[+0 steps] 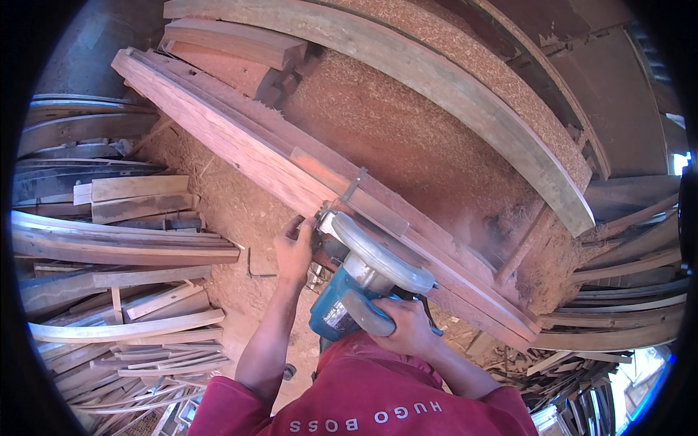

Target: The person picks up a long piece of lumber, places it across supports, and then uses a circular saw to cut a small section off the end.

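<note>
A teal circular saw (331, 309) with a silver blade guard rests on a long reddish timber beam (240, 149), which runs from the far left to the near right. My right hand (407, 325) is wrapped round the saw's rear handle. At the saw's front end, my left hand (293, 251) has its fingers bent and pinched against a small dark part beside the beam's near edge. A metal guide bar (354, 184) sticks out across the beam from the saw's front. The blade is hidden by the guard and the wood.
Long curved beams (436, 69) lie across the far side, with sawdust (378, 109) beneath. Short timber blocks (233, 42) sit behind the beam's far end. Stacked planks (145, 251) line the left, more boards (625, 320) the right. A thin bent rod (251, 269) lies on the floor.
</note>
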